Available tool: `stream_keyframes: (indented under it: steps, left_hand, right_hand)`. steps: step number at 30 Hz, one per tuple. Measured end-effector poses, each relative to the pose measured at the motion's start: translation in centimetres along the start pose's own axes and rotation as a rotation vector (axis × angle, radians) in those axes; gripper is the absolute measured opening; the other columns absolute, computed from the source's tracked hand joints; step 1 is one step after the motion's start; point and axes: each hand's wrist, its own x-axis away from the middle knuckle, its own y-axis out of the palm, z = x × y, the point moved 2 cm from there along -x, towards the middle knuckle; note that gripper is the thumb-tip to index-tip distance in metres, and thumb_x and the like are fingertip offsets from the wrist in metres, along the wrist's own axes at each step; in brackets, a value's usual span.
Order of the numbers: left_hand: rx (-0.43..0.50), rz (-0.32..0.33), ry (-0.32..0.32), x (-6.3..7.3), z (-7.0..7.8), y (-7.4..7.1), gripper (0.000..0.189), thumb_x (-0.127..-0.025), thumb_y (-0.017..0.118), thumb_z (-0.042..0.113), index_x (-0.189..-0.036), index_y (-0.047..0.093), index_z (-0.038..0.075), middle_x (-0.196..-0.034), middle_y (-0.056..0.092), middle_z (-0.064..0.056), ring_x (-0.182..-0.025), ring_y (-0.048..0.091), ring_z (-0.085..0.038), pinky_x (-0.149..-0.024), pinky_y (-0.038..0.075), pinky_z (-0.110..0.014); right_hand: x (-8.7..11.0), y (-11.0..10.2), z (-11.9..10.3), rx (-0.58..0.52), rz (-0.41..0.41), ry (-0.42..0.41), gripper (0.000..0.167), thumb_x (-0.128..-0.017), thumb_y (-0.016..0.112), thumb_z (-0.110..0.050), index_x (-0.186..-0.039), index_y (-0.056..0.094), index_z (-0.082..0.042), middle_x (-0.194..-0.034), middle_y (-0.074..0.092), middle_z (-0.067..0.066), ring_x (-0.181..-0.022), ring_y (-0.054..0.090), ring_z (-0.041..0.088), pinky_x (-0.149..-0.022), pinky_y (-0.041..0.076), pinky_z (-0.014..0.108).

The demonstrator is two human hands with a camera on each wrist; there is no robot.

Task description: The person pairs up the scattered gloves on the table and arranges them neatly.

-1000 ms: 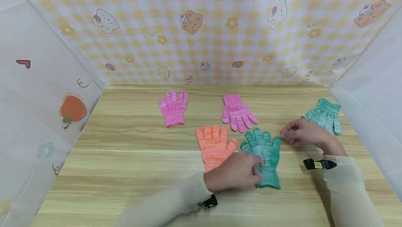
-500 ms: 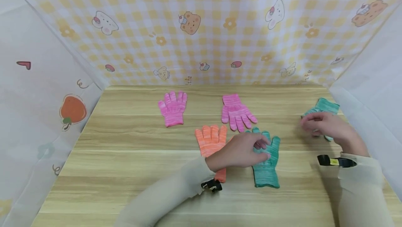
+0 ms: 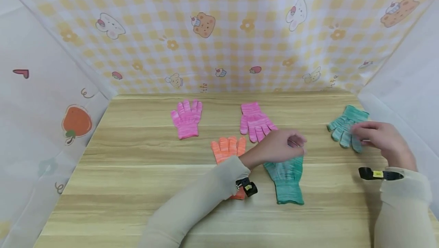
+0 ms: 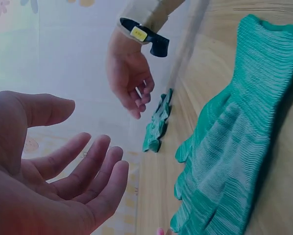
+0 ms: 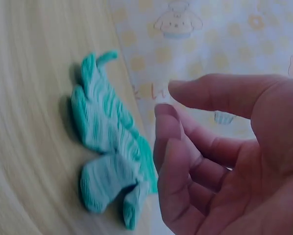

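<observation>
Right hand (image 3: 384, 139): it has moved away to the far right of the head view, where it hangs above the desk (image 3: 144, 187), partly hiding the far green glove (image 3: 344, 126); fingers loosely bent, gripping nothing.
Left hand (image 3: 277, 147): it has slid up from lower on the near green glove (image 3: 288, 185) to over its fingers; thumb apart, fingers softly curled, nothing held.
Green gloves: the near one lies unmoved, right of lower centre; the far one sits at right. I'd call this a lull between touches.
Sleeves: left (image 3: 192, 206) slants up from the bottom edge, across the orange glove (image 3: 226, 149); right (image 3: 402, 210) rises along the right side.
</observation>
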Motion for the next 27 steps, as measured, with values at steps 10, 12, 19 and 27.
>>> stream_keyframes:
  steps: [10,12,19,27]
  left_hand:
    - [0.02,0.078,-0.068,-2.5,0.5,0.0,0.026,-0.104,0.077,0.027,-0.128,0.076,0.016,-0.113,0.074,0.014,-0.103,0.066,0.003,-0.084,0.052,-0.016]
    - [0.013,0.086,-0.077,-2.8,0.4,0.1,0.027,-0.104,0.077,0.029,-0.128,0.077,0.016,-0.112,0.074,0.015,-0.103,0.066,0.003,-0.084,0.052,-0.016]
    - [-0.021,0.098,-0.096,-3.5,0.5,-0.2,0.032,-0.105,0.077,0.033,-0.132,0.077,0.016,-0.114,0.074,0.015,-0.107,0.067,0.001,-0.086,0.052,-0.017]
    - [-0.046,0.074,-0.094,-3.7,0.8,-0.1,0.03,-0.106,0.076,0.031,-0.132,0.077,0.015,-0.116,0.074,0.013,-0.105,0.065,0.002,-0.086,0.05,-0.015]
  right_hand:
    - [-0.2,-1.1,2.1,0.037,0.214,0.121,0.034,-0.109,0.068,-0.039,-0.126,0.072,-0.01,-0.099,0.064,-0.024,-0.084,0.062,-0.001,-0.071,0.051,0.022]
    - [-0.3,-1.0,2.4,0.084,0.237,0.162,0.057,-0.109,0.066,-0.042,-0.142,0.063,0.004,-0.117,0.069,-0.002,-0.091,0.06,0.008,-0.075,0.049,0.028]
    - [-0.7,-0.7,2.8,0.189,0.226,0.183,0.083,-0.108,0.062,-0.051,-0.159,0.042,0.012,-0.159,0.04,0.042,-0.133,0.047,0.056,-0.101,0.046,0.065]
    - [-1.0,-0.3,2.5,0.216,0.179,0.214,0.093,-0.108,0.061,-0.056,-0.161,0.034,0.015,-0.163,0.027,0.047,-0.149,0.028,0.067,-0.116,0.032,0.077]
